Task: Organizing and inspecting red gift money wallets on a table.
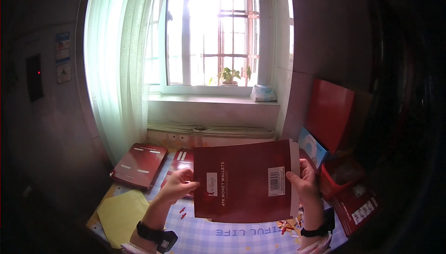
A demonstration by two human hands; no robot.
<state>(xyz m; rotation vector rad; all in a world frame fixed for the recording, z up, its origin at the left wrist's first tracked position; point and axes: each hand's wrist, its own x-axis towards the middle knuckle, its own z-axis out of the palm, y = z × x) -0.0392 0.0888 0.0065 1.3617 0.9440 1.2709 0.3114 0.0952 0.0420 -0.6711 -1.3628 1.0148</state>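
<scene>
Red card [246,186] — raised; hands [179,186] [305,179] gripping sides.

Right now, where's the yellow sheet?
In the head view, the yellow sheet lies at the lower left of the table, just left of your left forearm and nearer you than the dark red stack.

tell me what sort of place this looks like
Probably a room in a home: a pale, sheer fabric curtain hangs beside the window, a small, green-leaved potted plant shows there, and a blue-and-white checked tablecloth is spread below.
</scene>
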